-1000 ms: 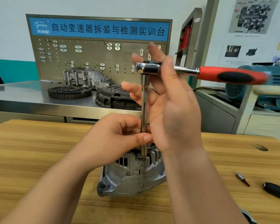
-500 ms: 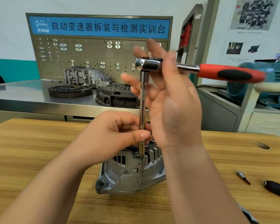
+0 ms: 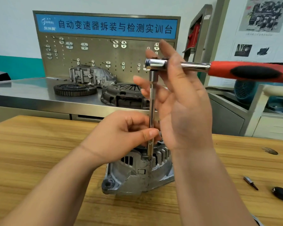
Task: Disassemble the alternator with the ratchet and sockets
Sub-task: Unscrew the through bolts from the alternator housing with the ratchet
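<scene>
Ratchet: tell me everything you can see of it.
The ratchet has a shiny chrome head and a red handle with a black grip inset, running off the right edge of the view. It lies roughly level, above the alternator, handle pointing right. A long bar hangs straight down from its head, ending in a socket on the alternator's top. The right hand holds the head between thumb and fingers; the left hand pinches the bar low down.

blue banner (image 3: 106, 26) across top of pegboard (image 3: 104, 66): white characters "自动变速器拆装与检测实训台" | logo (image 3: 47, 24) at banner's left end: script word over small characters, too blurred to read | wall posters (image 3: 266, 15) at upper right: print too small to read
</scene>
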Demonstrator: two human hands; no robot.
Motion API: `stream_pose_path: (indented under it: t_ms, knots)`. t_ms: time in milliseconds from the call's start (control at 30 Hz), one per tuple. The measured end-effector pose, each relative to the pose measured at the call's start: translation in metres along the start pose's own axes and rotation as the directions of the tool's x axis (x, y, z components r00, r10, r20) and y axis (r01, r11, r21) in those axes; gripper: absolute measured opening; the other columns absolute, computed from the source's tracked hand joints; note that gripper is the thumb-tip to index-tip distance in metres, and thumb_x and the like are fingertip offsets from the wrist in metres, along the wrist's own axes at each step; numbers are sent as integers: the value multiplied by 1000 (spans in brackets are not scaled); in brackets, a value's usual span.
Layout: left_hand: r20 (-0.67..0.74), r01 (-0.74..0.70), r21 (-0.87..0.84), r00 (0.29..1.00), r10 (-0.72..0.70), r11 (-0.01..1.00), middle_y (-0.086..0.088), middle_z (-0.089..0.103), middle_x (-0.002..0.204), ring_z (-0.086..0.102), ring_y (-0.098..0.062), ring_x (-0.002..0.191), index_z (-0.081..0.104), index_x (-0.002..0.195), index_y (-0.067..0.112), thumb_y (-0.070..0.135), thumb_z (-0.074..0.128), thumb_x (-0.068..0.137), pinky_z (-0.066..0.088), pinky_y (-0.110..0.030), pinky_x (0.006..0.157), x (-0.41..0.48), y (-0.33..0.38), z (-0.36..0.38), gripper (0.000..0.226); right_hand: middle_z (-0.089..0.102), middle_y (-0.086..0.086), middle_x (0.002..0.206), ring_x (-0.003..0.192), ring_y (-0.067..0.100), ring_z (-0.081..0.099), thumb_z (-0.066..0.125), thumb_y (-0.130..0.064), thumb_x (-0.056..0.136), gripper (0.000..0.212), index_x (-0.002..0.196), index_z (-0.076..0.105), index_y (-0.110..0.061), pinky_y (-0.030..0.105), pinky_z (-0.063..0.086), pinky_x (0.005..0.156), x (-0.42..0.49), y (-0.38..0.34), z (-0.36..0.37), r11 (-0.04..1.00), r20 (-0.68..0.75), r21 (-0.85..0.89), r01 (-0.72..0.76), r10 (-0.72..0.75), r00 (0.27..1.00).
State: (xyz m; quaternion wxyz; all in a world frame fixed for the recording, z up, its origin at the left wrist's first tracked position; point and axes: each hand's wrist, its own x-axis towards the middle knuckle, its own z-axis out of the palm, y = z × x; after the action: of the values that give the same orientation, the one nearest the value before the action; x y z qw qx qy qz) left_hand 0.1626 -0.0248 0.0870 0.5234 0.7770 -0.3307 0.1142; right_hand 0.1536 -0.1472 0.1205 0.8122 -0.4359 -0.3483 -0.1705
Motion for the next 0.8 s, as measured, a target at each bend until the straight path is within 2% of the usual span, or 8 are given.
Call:
stream_pose_path:
  t_ms: [133, 200, 333, 400, 467, 567, 667, 800]
  knots:
    - [26, -3, 5, 1000, 2, 1000, 10, 68, 63, 63, -5, 62, 70, 74, 20, 21, 65, 80, 50, -19, 62, -2, 5, 3, 8, 75, 9, 85, 67, 21, 69, 34, -41, 100, 41, 104, 63, -13, 27, 55, 67, 1, 0, -4, 990, -37, 38, -138, 140, 989]
    - [1, 8, 23, 1000, -8, 1000, 12, 64, 57, 60, -2, 58, 66, 65, 27, 11, 69, 81, 48, -19, 59, -1, 2, 4, 22, 74, 7, 84, 67, 19, 68, 32, -42, 101, 42, 106, 64, -15, 27, 54, 66, 1, 1, -5, 988, -34, 32, -148, 149, 988]
    - [-72, 59, 24, 996, -58, 998, -10, 71, 71, 69, -26, 69, 69, 79, 4, 10, 73, 77, 59, -43, 72, -1, 3, 5, 8, 73, 2, 98, 89, 20, 67, 52, -29, 91, 24, 108, 67, -23, 28, 53, 78, -1, 3, 0, 996, -29, -92, -9, 6, 1000]
    - [-102, 64, 26, 993, -61, 998, -14, 69, 71, 68, -31, 70, 68, 75, 7, 13, 75, 76, 58, -50, 71, -1, 3, 7, 9, 70, 3, 109, 98, 24, 64, 57, -20, 87, 27, 112, 67, -21, 33, 50, 90, -1, 3, 3, 988, -22, -137, 65, -68, 997]
    - [-137, 48, 56, 990, -40, 997, -8, 65, 62, 64, -27, 62, 63, 63, 19, 14, 76, 76, 57, -51, 69, -1, 4, 8, 19, 68, 4, 115, 92, 23, 65, 57, -19, 86, 26, 110, 66, -22, 33, 49, 89, -1, 3, 4, 987, -40, -134, 93, -99, 994]
    - [-70, 23, 99, 997, -16, 995, -1, 61, 60, 59, -23, 60, 64, 69, 18, 17, 71, 81, 56, -40, 66, -1, 4, 5, 14, 70, 2, 112, 75, 18, 69, 49, -26, 93, 22, 108, 65, -21, 28, 54, 75, -2, 3, 4, 997, -70, -56, 51, -55, 996]
    - [4, 13, 99, 1000, -13, 995, 14, 57, 57, 53, -5, 55, 64, 73, 25, 13, 67, 86, 48, -25, 58, -2, 6, 5, 18, 75, 5, 97, 67, 19, 69, 34, -37, 101, 38, 110, 62, -13, 28, 55, 67, 0, 1, -1, 999, -108, 3, -52, 52, 993]
    - [-86, -8, 125, 996, 19, 992, 14, 59, 55, 53, -1, 55, 62, 67, 29, 10, 69, 83, 44, -22, 58, -4, 7, 11, 26, 75, 8, 86, 68, 19, 69, 24, -47, 101, 54, 109, 64, -12, 27, 55, 65, 2, -2, -4, 985, -64, 0, -174, 173, 983]
